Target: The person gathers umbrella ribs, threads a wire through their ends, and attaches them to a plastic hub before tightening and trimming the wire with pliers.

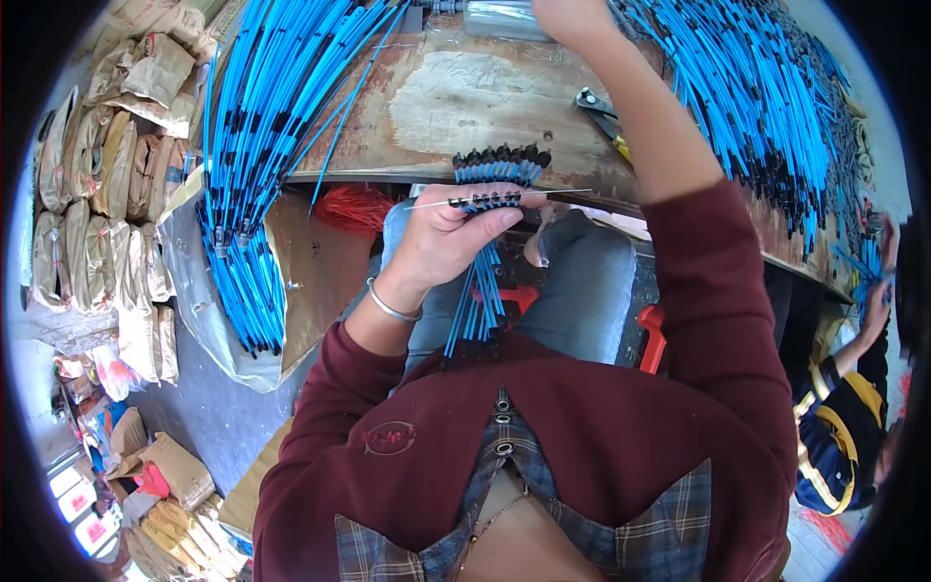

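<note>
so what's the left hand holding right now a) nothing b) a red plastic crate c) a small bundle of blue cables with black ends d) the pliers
c: the left hand grips a small bundle of blue cables with black ends at the edge of the worn wooden table; the pliers with dark jaws lie untouched on the table.

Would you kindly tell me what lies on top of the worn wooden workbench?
On the worn wooden workbench lie two heaps of blue cables with black ends and metal pliers. The right hand reaches across; whatever sits under the heaps is covered.
</note>
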The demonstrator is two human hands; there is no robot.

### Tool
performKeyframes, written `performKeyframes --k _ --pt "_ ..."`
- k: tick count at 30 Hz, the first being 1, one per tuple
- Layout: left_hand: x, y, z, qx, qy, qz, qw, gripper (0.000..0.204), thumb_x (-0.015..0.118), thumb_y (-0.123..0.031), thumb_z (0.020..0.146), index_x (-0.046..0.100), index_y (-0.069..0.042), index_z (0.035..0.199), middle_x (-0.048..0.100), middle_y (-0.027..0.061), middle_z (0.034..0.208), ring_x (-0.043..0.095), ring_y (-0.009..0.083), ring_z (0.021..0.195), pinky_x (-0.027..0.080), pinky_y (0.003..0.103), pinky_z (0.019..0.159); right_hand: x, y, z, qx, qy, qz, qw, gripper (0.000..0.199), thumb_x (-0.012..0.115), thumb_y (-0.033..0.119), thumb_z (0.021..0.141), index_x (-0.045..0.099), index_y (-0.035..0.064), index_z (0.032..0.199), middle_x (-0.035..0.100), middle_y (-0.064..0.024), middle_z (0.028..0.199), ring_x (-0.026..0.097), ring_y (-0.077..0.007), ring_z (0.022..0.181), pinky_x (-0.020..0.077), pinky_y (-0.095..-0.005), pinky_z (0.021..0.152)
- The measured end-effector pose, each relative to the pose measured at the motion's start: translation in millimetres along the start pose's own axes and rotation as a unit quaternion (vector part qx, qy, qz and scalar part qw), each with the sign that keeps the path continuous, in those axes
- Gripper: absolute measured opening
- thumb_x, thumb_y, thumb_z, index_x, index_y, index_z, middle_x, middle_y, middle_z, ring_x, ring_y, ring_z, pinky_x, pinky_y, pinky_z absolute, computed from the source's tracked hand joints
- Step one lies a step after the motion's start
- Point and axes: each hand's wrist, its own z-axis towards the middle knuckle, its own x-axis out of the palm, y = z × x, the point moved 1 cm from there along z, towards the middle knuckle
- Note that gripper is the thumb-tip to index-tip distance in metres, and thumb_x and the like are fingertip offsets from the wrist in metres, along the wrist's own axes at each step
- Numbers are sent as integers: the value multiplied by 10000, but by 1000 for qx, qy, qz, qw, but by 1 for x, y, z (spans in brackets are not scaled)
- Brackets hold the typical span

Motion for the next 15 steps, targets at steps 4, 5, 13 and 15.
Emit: performKeyframes --k 4,5,13,15 --pt "-1 -4 -5 12 -7 11 1000 191 585 -4 813 639 24 994 661 78 960 595 113 874 469 254 794 -123 60 -44 222 199 402 866 221 551 252 853 605 42 810 637 -129 897 611 -235 822 464 -404 720" --pt "0 -5 -4 12 -10 13 1000 193 588 -8 813 638 23 996 661 77 961 595 113 875 468 254 795 -127 56 -68 149 161 385 896 128 554 117 813 599 19 881 601 -106 954 583 -198 797 456 -335 693" --pt "-1 -1 -8 -19 -22 24 999 171 566 30 819 587 5 987 624 114 968 587 266 994 464 411 875 -155 80 -144 -12 49 271 961 143 607 -52 747 605 -22 886 538 -93 879 546 -168 720 443 -236 614" --pt "1 -3 -6 -19 -28 19 999 175 572 16 818 606 4 989 636 99 967 589 215 958 464 360 853 -154 81 -145 -5 37 269 962 140 606 -55 748 608 -20 884 537 -91 871 546 -169 718 443 -237 613"
